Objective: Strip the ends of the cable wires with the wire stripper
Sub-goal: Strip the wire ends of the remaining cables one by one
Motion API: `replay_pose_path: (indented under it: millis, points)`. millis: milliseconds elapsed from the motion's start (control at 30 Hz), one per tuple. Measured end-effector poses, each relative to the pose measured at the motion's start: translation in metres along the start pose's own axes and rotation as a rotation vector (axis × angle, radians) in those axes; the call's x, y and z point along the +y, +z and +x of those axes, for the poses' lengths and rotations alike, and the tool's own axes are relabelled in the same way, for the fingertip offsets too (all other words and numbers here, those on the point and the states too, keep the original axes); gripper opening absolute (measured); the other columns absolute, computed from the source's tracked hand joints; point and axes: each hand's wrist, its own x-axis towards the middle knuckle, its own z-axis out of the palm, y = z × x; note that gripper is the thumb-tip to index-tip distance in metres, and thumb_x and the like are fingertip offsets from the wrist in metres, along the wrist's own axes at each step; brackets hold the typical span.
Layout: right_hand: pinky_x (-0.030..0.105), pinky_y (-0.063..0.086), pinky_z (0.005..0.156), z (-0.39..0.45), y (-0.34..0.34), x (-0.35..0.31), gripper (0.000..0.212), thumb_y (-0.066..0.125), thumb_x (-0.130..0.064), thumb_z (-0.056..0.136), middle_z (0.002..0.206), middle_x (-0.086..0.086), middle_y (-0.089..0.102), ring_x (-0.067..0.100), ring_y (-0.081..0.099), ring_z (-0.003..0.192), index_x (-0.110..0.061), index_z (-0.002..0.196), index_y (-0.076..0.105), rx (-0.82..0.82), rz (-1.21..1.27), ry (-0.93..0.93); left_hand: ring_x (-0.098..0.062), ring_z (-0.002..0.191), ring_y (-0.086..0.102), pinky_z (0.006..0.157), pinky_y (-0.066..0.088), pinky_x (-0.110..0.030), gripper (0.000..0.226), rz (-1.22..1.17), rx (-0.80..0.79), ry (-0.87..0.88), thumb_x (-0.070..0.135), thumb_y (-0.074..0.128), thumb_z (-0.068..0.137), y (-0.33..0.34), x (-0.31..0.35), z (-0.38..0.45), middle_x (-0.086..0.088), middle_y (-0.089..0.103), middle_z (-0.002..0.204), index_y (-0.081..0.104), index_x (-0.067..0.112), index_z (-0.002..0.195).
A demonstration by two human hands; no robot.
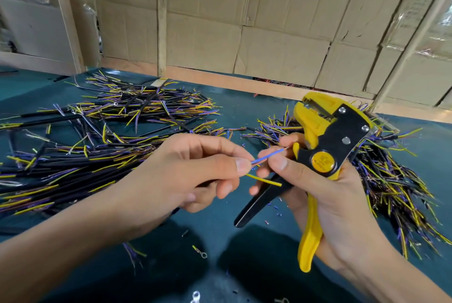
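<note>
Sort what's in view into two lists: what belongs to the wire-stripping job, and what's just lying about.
In the job:
- wire stripper, gripped by the right hand
- blue wire and yellow wire, held by the left hand
- cable piles on the green table

Lying about:
- ring terminal
- insulation scraps
- cardboard wall

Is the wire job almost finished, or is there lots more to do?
Some looks done: tiny bits of cut insulation lie on the green table. In hand now: the left hand pinches a blue wire whose tip shows bare metal, and the right hand holds the yellow wire stripper. A yellow wire hangs below. Big piles of cables remain, so probably lots is left.
</note>
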Motion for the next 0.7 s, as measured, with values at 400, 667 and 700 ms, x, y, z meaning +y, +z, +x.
replay_pose_path:
  millis: [400,667,700]
  points:
    - [0.047,0.059,0.059,0.005,-0.011,0.002,0.028,0.062,-0.007,0.072,0.082,0.035,0.069,0.043,0.068,0.064,0.008,0.095,0.061,0.007,-0.139,0.206,-0.012,0.059,0.041,0.04,0.021,-0.018,0.01,-0.092,0.193,0.159,0.018,0.063,0.082,-0.001,-0.001,0.003,-0.004,0.063,0.081,0.072,0.014,0.086]
    - [0.054,0.06,0.087,0.004,-0.014,0.006,0.039,0.068,-0.038,0.088,0.104,0.021,0.075,0.043,0.073,0.094,-0.017,0.121,0.069,-0.291,-0.305,0.268,-0.009,0.055,0.037,0.041,0.014,-0.019,0.01,-0.122,0.095,0.127,0.019,0.066,0.079,-0.015,0.01,0.001,-0.004,0.058,0.078,0.07,0.011,0.081]
    - [0.054,0.059,0.087,0.004,-0.014,0.008,0.04,0.067,-0.045,0.089,0.102,0.021,0.075,0.044,0.073,0.092,-0.022,0.121,0.07,-0.311,-0.295,0.31,-0.009,0.054,0.038,0.041,0.014,-0.019,0.01,-0.137,0.095,0.121,0.019,0.066,0.078,-0.017,0.011,0.001,-0.002,0.059,0.077,0.07,0.011,0.081]
